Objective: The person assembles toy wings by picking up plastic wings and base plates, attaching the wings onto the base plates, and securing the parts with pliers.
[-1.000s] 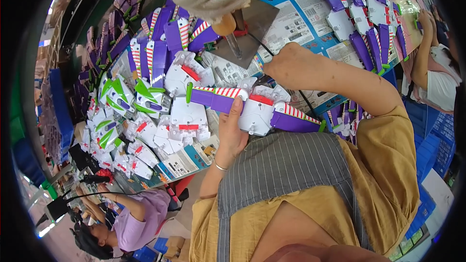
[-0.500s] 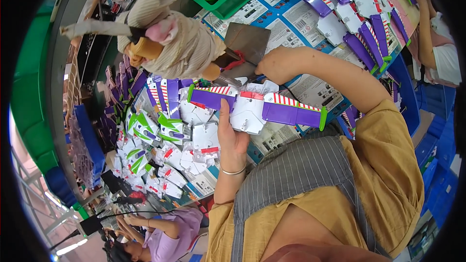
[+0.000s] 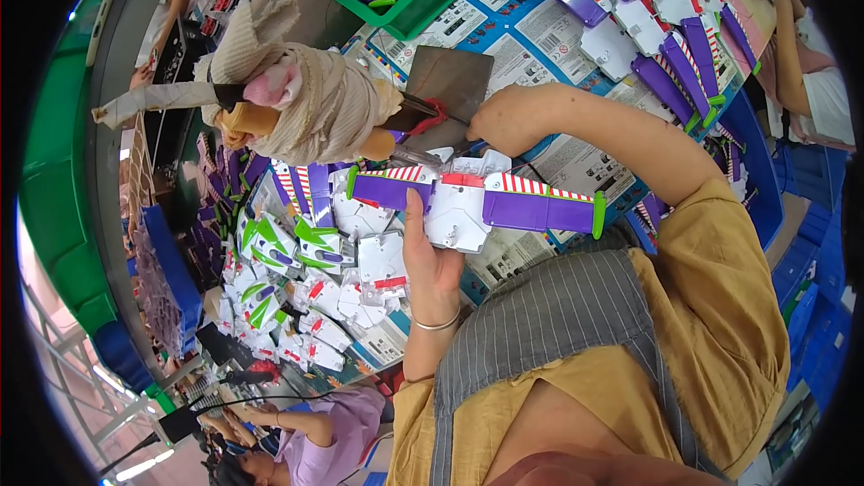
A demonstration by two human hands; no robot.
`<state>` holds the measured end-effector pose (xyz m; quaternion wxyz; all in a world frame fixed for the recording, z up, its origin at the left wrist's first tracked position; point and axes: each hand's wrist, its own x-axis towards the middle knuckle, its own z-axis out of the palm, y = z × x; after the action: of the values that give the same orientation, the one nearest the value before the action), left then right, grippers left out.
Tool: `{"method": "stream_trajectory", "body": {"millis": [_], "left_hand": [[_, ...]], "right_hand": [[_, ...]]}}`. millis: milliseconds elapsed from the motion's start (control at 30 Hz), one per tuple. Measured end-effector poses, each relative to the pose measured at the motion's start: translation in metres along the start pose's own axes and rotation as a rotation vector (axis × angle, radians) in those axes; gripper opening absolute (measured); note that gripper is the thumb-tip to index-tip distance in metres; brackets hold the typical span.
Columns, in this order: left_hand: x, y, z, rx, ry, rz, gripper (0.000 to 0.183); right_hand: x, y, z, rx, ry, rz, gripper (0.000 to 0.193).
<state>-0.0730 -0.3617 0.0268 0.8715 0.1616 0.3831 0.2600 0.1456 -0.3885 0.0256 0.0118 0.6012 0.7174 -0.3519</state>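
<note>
My left hand grips a toy wing pack from below, thumb over its left wing, its other fingers mostly hidden underneath. The pack has a white body with a red strip, and purple wings with red-and-white stripes and green tips. Just beyond its upper edge, my right hand is closed, fingertips together beside a thin dark rod with a red wrap. What those fingers hold is hidden. A bulky cloth-wrapped thing with tan knobs stands to the left, its lower end close to the left wing.
White toy body parts, some with green trim, are heaped at the left. More purple wing packs lie at the far right. A green crate stands at the back. Co-workers sit at the lower left and far right.
The camera view has shifted slightly, and the cloth-wrapped thing appears a little further left. Both hands and the wing pack keep nearly the same places.
</note>
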Motion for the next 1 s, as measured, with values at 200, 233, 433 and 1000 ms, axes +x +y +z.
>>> {"method": "stream_trajectory", "body": {"millis": [200, 233, 433, 1000], "left_hand": [[-0.001, 0.000, 0.000, -0.013, 0.000, -0.009, 0.037], [-0.001, 0.000, 0.001, -0.013, -0.002, -0.009, 0.037], [-0.003, -0.004, 0.001, -0.002, -0.017, 0.008, 0.040], [-0.097, -0.015, -0.076, 0.958, -0.153, -0.047, 0.034]], "right_hand": [[0.000, 0.001, 0.001, 0.005, 0.013, -0.009, 0.029], [0.000, 0.001, 0.001, 0.001, 0.012, -0.014, 0.029], [-0.002, 0.000, 0.002, -0.012, 0.029, -0.010, 0.029], [-0.039, -0.076, 0.048, -0.810, -0.190, 0.154, 0.018]]}}
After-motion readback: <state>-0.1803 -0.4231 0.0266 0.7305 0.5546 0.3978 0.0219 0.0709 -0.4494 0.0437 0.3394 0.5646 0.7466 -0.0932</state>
